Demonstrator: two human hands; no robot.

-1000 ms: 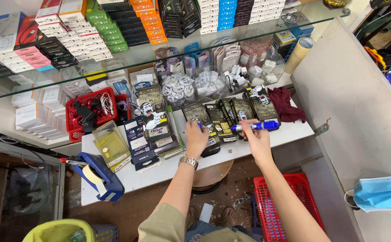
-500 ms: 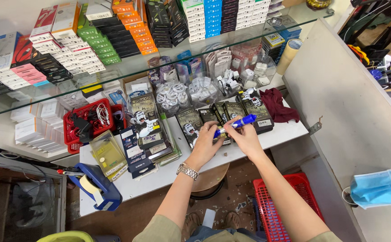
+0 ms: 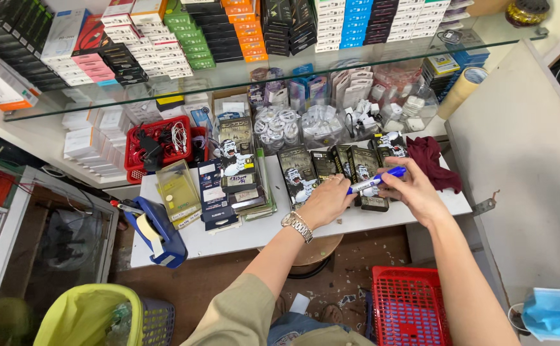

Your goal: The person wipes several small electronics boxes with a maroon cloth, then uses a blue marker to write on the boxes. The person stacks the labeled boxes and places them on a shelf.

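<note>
The right hand (image 3: pixel 414 192) grips a slim blue-and-white marker (image 3: pixel 377 181), fingers closed narrowly around its rear end, the barrel lying almost level and pointing toward the left hand (image 3: pixel 325 202). That hand, with a metal-link wristwatch (image 3: pixel 297 225) on the wrist, rests palm down with fingers curled on a flat dark package (image 3: pixel 298 174); whether it pinches the pack or only presses it I cannot tell. The marker tip hovers just above a row of similar glossy rectangular packs (image 3: pixel 357 163) with pale printed figures, which overlap one another near the far right corner of the white table (image 3: pixel 228 230).

A crumpled maroon cloth (image 3: pixel 435 160) lies soft and folded at the table's right edge, just beside the packs. Toward the middle, a stack of dark flat boxes (image 3: pixel 238 163) fans out untidily. A clear, yellowish plastic case (image 3: pixel 178 186) sits nearer the left edge, and a blue tape dispenser (image 3: pixel 159 227) with a beige roll overhangs the front left corner. A red lattice basket (image 3: pixel 161 144) of tangled cables stands at the far left corner. A glass shelf (image 3: pixel 305 64) above carries rows of small coloured cartons. Below, on the floor, sit a red mesh crate (image 3: pixel 408 307) and a bin lined with a yellow-green bag (image 3: pixel 91 317).
</note>
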